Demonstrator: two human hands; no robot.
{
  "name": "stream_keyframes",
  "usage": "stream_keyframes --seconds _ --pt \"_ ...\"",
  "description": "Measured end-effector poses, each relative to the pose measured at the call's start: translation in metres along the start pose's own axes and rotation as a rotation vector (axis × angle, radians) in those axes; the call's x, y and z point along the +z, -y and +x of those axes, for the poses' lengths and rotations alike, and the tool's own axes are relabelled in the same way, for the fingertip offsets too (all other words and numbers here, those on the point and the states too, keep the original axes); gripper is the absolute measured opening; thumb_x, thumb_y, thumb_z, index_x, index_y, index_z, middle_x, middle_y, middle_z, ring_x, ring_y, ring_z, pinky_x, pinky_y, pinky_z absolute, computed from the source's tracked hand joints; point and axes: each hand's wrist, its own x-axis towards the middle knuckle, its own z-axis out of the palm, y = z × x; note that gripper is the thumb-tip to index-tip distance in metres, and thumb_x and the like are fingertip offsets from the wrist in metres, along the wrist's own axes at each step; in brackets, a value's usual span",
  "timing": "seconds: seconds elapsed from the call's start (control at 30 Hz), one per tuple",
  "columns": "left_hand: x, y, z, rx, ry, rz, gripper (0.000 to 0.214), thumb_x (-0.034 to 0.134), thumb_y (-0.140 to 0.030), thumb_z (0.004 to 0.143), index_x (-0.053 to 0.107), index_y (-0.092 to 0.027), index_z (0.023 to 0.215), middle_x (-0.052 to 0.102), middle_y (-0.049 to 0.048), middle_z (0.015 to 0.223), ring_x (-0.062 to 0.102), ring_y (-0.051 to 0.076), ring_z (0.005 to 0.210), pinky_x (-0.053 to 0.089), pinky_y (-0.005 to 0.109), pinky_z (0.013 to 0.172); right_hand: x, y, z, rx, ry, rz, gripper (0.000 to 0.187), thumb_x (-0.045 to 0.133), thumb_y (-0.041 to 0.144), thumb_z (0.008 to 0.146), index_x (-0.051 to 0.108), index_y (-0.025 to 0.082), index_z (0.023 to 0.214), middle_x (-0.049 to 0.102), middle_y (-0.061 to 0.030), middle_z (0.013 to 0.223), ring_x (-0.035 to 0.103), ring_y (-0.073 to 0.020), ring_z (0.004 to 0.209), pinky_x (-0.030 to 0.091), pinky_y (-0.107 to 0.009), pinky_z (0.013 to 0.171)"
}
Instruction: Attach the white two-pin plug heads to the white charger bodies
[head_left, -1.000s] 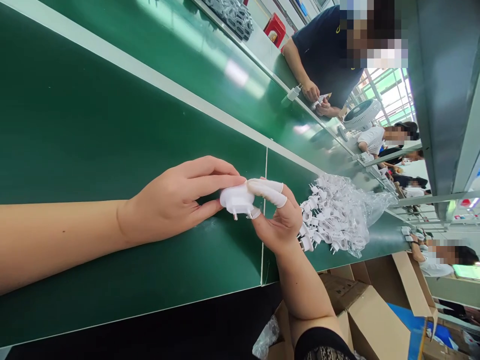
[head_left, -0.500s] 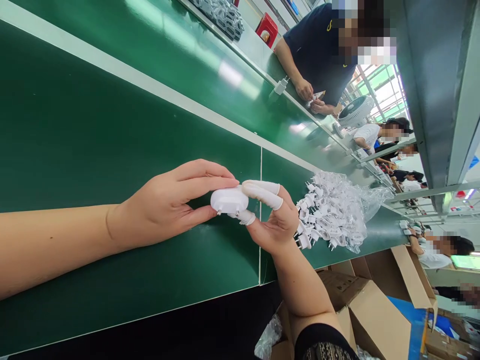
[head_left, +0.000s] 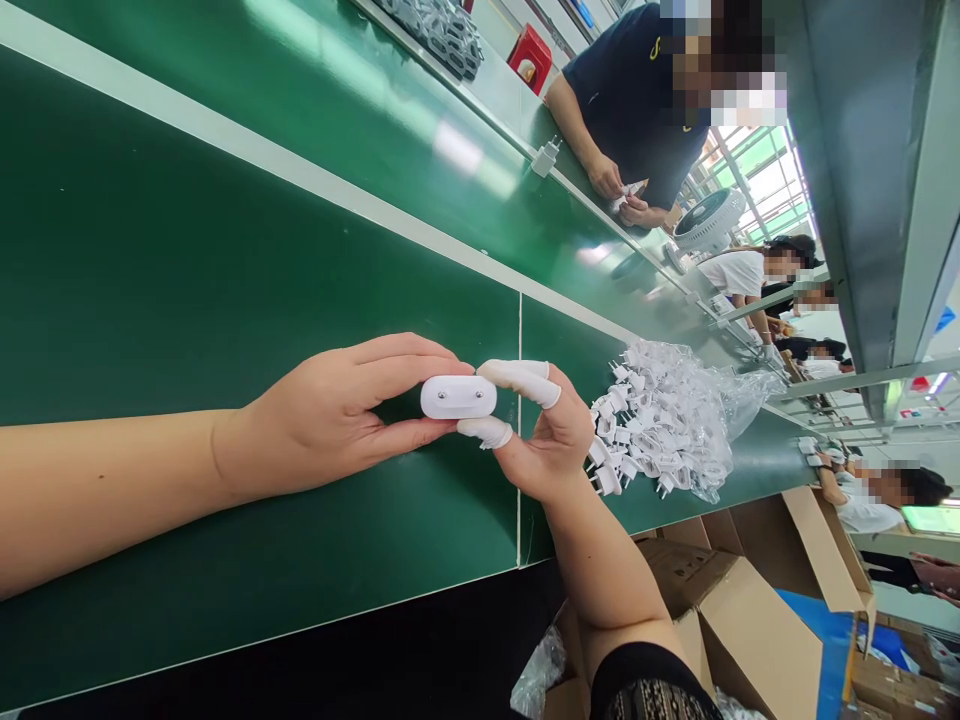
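Between both my hands is a white plug adapter (head_left: 459, 398), its two metal pins facing me. My left hand (head_left: 356, 405) reaches in from the left and pinches it between thumb and fingertips. From the other side my right hand (head_left: 544, 430) grips it too, with white covers over the thumb and some fingers. Just beyond my right hand lies a heap of white plug adapters (head_left: 649, 430), partly on and under a clear plastic bag (head_left: 739, 395).
The green table (head_left: 187, 270) carries a pale strip along its length. Open cardboard boxes (head_left: 757, 630) stand past its near edge. Across the line a co-worker (head_left: 622, 100) handles a small white piece, near a fan (head_left: 707, 220). One white plug (head_left: 546, 158) rests on the rail.
The plug adapter has been tilted so that its pin face now points straight at me. My hands have shifted slightly around it and still hold it.
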Motion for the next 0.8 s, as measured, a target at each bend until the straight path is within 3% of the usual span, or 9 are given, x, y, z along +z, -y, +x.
stream_keyframes --seconds 0.23,0.37,0.53,0.8 --pt "0.001 0.004 0.000 0.011 0.010 0.048 0.024 0.067 -0.038 0.102 0.072 -0.029 0.123 0.076 0.0014 0.117 0.074 0.020 0.099 0.062 0.028 0.095 0.000 -0.004 -0.005 0.118 0.034 0.055 0.033 0.078 0.038 0.094 0.069 0.026 0.124 0.080 -0.0074 0.107 0.076 -0.0225 0.092 0.064 -0.041 0.082" --pt "0.000 0.002 0.002 0.011 0.013 0.035 0.024 0.067 -0.037 0.101 0.072 -0.028 0.123 0.076 0.0038 0.115 0.074 0.021 0.098 0.062 0.030 0.094 0.001 -0.003 -0.003 0.110 0.015 0.088 0.028 0.076 0.035 0.095 0.071 0.026 0.122 0.080 -0.0073 0.106 0.077 -0.0223 0.093 0.065 -0.041 0.082" --pt "-0.005 -0.001 0.002 0.104 0.109 -0.135 0.040 0.064 -0.027 0.100 0.061 -0.028 0.140 0.070 0.0086 0.131 0.068 0.025 0.117 0.059 0.034 0.101 0.001 0.000 -0.002 0.074 -0.034 0.078 0.030 0.078 0.029 0.093 0.072 0.027 0.123 0.080 -0.0060 0.106 0.076 -0.0217 0.093 0.064 -0.039 0.081" --pt "-0.006 -0.011 -0.001 -0.136 0.098 -0.249 0.035 0.038 -0.028 0.114 0.068 -0.028 0.132 0.072 0.0051 0.133 0.068 0.023 0.122 0.054 0.031 0.109 0.006 0.000 -0.009 0.086 -0.063 0.056 0.030 0.077 0.035 0.095 0.070 0.029 0.123 0.076 -0.0063 0.105 0.074 -0.0223 0.091 0.065 -0.039 0.076"
